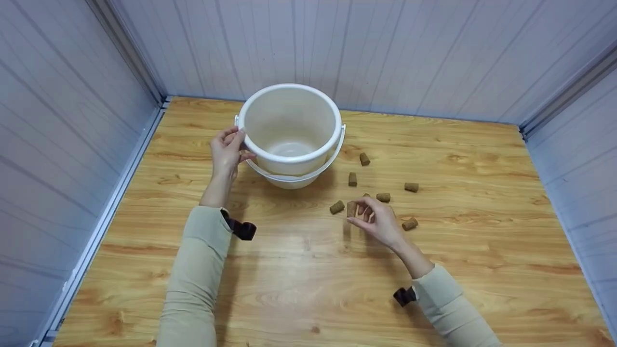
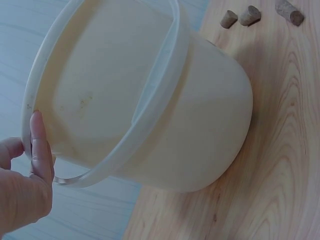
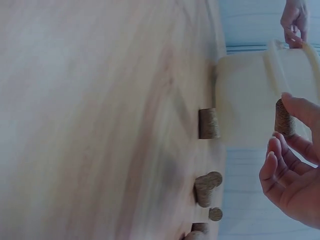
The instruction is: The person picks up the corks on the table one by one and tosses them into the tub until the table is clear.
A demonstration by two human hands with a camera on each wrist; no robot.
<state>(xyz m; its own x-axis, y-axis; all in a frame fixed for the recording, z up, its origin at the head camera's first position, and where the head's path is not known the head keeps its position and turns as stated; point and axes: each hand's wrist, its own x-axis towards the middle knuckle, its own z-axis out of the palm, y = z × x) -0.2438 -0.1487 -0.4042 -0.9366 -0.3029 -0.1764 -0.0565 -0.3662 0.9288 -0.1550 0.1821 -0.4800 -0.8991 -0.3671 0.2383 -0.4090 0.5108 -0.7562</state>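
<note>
The step in hand appears to be the carrying of a single cork [image 1: 351,210] beside a steadied white bucket [image 1: 289,159]. The right hand [image 1: 379,220] pinches that cork between thumb and fingertips, closed only as far as its thickness, and holds it just above the worktop [image 1: 308,274], in front of the bucket and to its right. The left hand [image 1: 226,150] grips the bucket's rim at its left side, fingers curled over the edge. Any next move seems to call for a light, sure pinch, a steady rim, and enough lift to clear the loose corks [image 1: 411,187] and the handle [image 1: 289,179] hanging across the bucket's front. The bucket stands upright near the worktop's back edge, left of centre; the loose corks lie scattered to its right. The worktop has a warm, glossy wood-grain finish, and pale, grooved panels form a back wall [image 1: 318,48], left wall [image 1: 48,144] and right wall [image 1: 583,125].
</note>
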